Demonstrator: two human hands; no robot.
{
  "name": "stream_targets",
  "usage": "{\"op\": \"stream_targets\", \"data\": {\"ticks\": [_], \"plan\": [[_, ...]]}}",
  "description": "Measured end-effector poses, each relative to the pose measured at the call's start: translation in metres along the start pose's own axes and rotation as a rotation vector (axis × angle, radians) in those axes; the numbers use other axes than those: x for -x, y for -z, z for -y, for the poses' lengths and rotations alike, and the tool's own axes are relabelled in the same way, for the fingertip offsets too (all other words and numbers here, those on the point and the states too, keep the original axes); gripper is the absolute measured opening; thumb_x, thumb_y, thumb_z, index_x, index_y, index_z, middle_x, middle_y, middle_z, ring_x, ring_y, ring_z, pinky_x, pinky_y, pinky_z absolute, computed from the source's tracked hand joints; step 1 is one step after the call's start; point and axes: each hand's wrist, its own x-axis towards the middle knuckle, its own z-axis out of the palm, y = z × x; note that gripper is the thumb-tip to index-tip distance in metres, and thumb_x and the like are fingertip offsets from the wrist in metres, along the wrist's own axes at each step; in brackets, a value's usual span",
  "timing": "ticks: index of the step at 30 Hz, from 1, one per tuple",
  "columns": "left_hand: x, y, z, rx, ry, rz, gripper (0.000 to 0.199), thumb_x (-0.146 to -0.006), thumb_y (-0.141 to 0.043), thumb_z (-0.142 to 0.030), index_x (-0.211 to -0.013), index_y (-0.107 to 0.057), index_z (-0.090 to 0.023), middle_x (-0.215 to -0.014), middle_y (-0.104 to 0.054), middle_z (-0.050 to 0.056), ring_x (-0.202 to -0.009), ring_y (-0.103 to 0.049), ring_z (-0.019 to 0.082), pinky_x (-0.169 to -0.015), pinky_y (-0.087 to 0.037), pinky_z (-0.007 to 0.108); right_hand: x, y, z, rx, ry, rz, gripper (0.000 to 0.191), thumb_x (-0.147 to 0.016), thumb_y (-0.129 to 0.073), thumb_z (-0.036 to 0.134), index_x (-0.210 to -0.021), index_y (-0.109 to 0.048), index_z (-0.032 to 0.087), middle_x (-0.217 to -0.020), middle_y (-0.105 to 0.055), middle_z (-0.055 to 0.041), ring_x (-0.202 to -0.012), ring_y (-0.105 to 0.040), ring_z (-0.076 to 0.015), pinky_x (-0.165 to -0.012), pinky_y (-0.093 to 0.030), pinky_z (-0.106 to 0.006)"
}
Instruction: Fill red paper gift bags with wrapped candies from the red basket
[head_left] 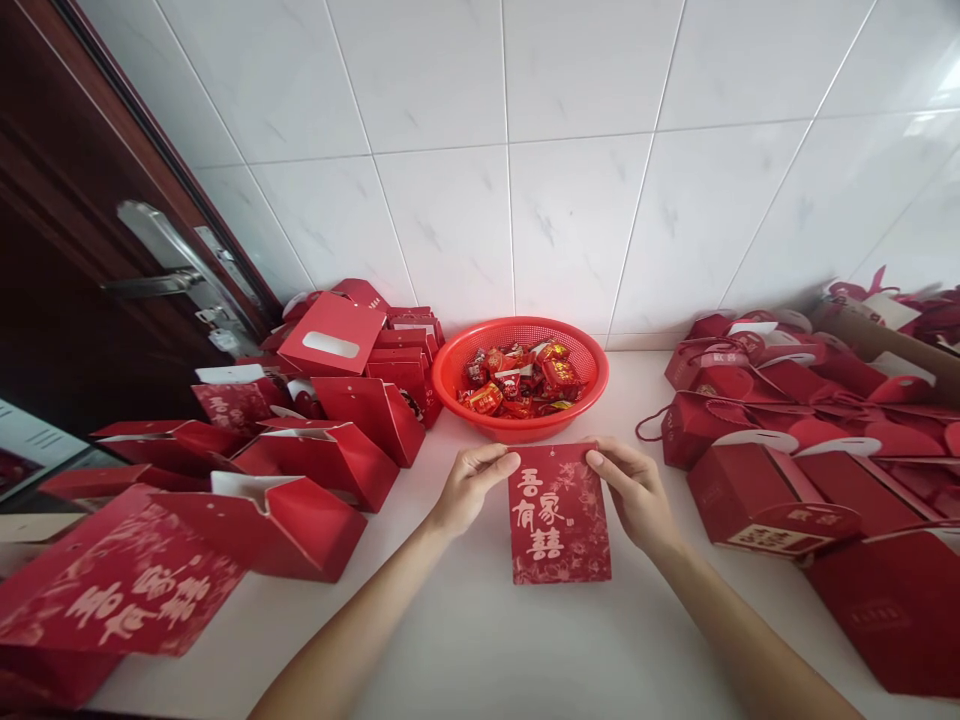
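A flat red card [560, 520] with pale Chinese characters and a flower pattern is held upright at the middle of the table. My left hand [474, 487] pinches its top left corner between thumb and fingers. At the top right corner, my right hand [628, 490] grips it in the same way. Just behind the card stands a red plastic basket [520, 428] with wrapped sweets [517, 380] in it.
Red paper boxes [300, 520], several with open tops, crowd the left side. More red boxes [780, 495] fill the right, near a cardboard carton [885, 345]. A white tiled wall [570, 220] rises behind; a dark door [82, 250] is at the left.
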Motion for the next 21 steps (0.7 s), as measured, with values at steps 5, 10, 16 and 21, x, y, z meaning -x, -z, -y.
{"op": "stream_targets", "data": {"ticks": [5,10,16,21], "plan": [[-0.001,-0.003,0.004,0.029,0.017,-0.022,0.046,-0.078,-0.074,-0.058,-0.068,-0.066,-0.014,-0.066,-0.058,0.000,-0.067,-0.051,0.015,-0.067,-0.042,0.027,0.000,-0.002,0.003,-0.047,-0.042,-0.010,0.021,-0.074,-0.084,0.044,-0.082,-0.078,0.025,-0.080,-0.073,-0.0010,-0.073,-0.061,-0.0155,-0.072,-0.049,-0.028],[0.001,-0.007,0.001,0.035,-0.011,0.004,0.042,-0.081,-0.073,-0.057,-0.081,-0.073,-0.015,-0.077,-0.068,0.004,-0.079,-0.061,0.019,-0.076,-0.048,0.030,0.000,-0.003,0.004,0.005,-0.013,-0.039,0.025,-0.075,-0.082,0.048,-0.085,-0.078,0.025,-0.081,-0.074,-0.0026,-0.074,-0.063,-0.0182,-0.072,-0.051,-0.031],[0.003,-0.008,-0.005,-0.028,-0.034,0.135,0.048,-0.082,-0.073,-0.055,-0.110,-0.073,-0.016,-0.100,-0.075,0.009,-0.096,-0.067,0.024,-0.090,-0.051,0.034,-0.001,0.001,0.003,0.084,0.040,-0.086,0.028,-0.078,-0.078,0.050,-0.092,-0.079,0.025,-0.088,-0.076,-0.0044,-0.080,-0.065,-0.0203,-0.075,-0.052,-0.032],[0.003,-0.011,-0.007,-0.102,-0.068,0.299,0.048,-0.085,-0.075,-0.044,-0.125,-0.067,-0.018,-0.126,-0.070,0.011,-0.112,-0.065,0.026,-0.104,-0.047,0.038,-0.004,0.005,0.002,0.072,0.080,-0.177,0.027,-0.077,-0.080,0.048,-0.092,-0.080,0.025,-0.092,-0.076,-0.0045,-0.082,-0.064,-0.0195,-0.075,-0.052,-0.031]]}}
